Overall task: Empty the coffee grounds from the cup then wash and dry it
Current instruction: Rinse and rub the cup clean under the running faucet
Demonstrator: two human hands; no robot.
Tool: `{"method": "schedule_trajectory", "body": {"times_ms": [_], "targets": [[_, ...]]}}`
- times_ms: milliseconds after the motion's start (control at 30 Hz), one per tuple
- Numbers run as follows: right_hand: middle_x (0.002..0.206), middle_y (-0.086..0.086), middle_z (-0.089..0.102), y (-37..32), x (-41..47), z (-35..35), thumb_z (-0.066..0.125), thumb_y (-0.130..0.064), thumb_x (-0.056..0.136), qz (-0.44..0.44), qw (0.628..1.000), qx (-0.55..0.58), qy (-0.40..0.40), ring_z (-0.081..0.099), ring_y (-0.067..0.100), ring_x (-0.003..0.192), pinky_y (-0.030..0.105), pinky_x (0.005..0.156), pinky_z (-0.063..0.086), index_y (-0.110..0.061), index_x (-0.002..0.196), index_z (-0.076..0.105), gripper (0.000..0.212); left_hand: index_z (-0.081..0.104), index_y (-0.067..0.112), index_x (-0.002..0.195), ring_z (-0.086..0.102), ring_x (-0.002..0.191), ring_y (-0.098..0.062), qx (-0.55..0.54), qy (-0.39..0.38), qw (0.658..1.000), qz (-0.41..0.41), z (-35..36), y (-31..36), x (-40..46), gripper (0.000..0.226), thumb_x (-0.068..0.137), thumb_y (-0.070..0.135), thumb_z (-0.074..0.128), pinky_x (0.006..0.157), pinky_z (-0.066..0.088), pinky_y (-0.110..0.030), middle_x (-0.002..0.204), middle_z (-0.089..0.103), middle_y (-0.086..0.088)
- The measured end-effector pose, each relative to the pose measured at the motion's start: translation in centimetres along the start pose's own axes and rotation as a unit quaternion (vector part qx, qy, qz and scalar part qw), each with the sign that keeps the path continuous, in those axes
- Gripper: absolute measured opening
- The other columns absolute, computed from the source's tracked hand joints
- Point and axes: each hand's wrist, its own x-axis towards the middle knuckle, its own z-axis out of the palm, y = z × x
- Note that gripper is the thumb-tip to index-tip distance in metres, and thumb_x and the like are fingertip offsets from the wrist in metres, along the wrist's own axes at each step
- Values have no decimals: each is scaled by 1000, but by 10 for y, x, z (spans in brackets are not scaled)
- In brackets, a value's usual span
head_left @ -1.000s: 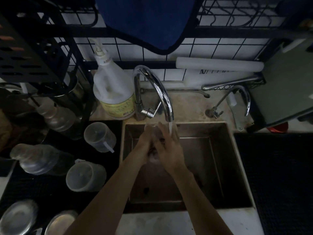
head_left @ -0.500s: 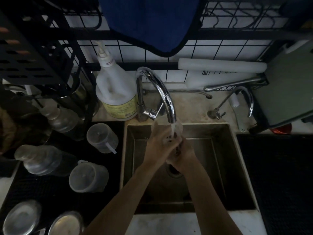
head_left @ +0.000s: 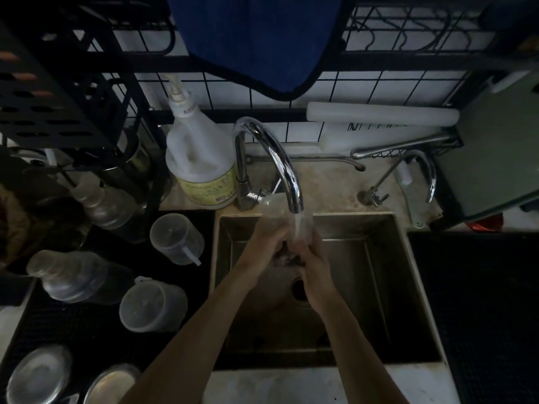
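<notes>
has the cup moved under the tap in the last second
Yes. The cup, held by both hands, now sits higher and closer to the tap spout.

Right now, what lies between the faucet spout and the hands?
Head view: running water falls from the faucet spout onto the clear cup both hands hold.

We can make out very little writing. The large white plastic pump jug (head_left: 198, 158) behind the sink carries a yellow label with print too small and dim to read, and small marks on its neck. The white panel (head_left: 376, 132) under the long white roll shows cut-off black strokes we cannot decipher.
</notes>
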Motion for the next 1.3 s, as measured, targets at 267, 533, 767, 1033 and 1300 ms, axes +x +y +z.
{"method": "schedule_trajectory", "body": {"times_ms": [267,533,767,1033,1300], "targets": [[130,17,64,-6,-3,-30,74,-4,70,-32,991,-61,-114,64,38,119,40,85,60,-8,141,48,75,60,21,138,74,118,-13,40,-131,987,79,-20,16,1,76,74,-9,88,91,61,-27,125,76,3],[129,14,70,-25,9,-18,82,-4,87,-167,973,-154,-47,70,24,119,46,98,60,2,136,58,55,58,32,146,59,142,-27,72,-17,990,122,-14,-6,1,92,69,-5,95,119,49,-53,146,66,-2],[105,-4,75,-12,24,-21,82,-17,89,-116,957,-267,-20,71,10,103,36,88,60,-16,113,70,27,51,18,151,63,136,-12,81,18,991,104,-13,-12,-3,89,74,19,96,114,54,-37,144,66,2],[95,9,79,-1,25,-22,81,-4,88,-30,980,-198,8,76,29,94,60,89,61,-17,98,77,17,42,53,150,52,144,0,161,8,972,169,-13,11,-14,84,78,72,81,119,42,-22,156,53,23],[120,25,71,-4,24,-21,85,15,74,-12,980,-185,-72,69,41,113,62,97,57,7,124,66,54,47,42,155,53,141,4,190,7,974,123,-21,-1,-9,105,68,31,104,114,45,-20,148,59,25]]}}
